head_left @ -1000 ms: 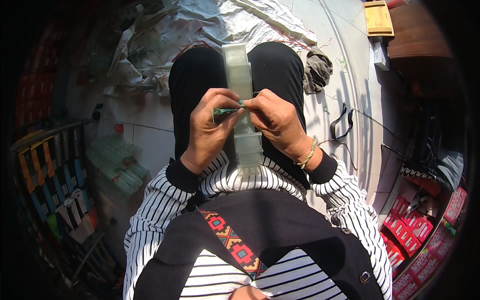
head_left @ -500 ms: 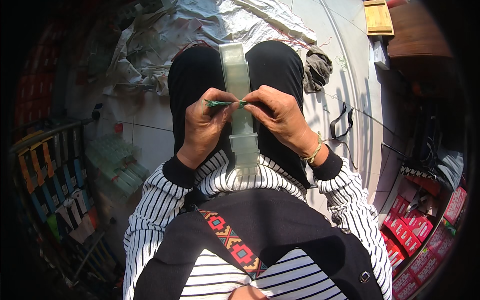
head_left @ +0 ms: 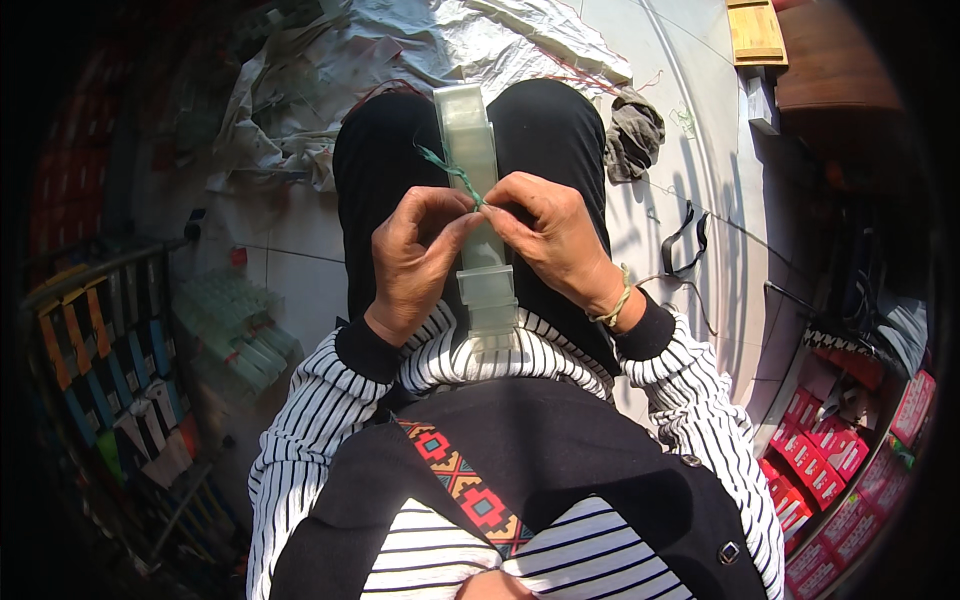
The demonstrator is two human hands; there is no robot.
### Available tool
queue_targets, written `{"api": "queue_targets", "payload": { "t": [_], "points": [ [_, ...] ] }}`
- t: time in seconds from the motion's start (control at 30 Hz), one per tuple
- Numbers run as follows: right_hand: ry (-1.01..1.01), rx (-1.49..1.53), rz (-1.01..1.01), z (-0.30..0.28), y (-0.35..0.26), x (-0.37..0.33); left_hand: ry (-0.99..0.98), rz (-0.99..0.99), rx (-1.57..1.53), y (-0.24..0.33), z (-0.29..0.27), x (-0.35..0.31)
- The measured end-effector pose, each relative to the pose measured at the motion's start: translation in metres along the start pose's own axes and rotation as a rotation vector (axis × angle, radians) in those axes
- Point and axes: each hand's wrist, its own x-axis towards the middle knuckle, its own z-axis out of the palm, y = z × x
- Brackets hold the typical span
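Note:
Between my knees lies a long stack of clear, pale-green plastic pieces, its near part reaching toward my waist. Over its middle my left hand and my right hand meet fingertip to fingertip. Both are closed in a pinch on a green string. A loose length of the string sticks up and to the left from the fingertips. My fingers cover the part where it is pinched, so I cannot tell whether it is knotted.
More clear plastic pieces lie in a heap on the floor at left. A crumpled white sheet spreads beyond my knees. A grey cloth and a black strap lie at right. Racked goods and red boxes flank me.
The string's loose end, held sideways in my left hand before, now points up and away, free. My left fingers have shifted to the pinch point beside my right fingertips.

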Motion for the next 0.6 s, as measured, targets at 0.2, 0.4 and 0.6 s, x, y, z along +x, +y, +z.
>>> {"api": "queue_targets", "payload": {
  "t": [0.2,0.4,0.6],
  "points": [
    [-0.005,0.002,0.002,-0.0009,0.0018,-0.0020,-0.060,0.397,0.483,-0.0036,0.0009,0.0002],
    [0.016,-0.025,-0.061,-0.0019,0.0058,-0.0052,-0.041,0.441,0.564,-0.0049,0.0054,0.0013],
    [0.067,-0.064,-0.136,0.0009,0.0080,-0.0099,-0.012,0.501,0.699,-0.0030,0.0075,0.0039]
  ]
}}
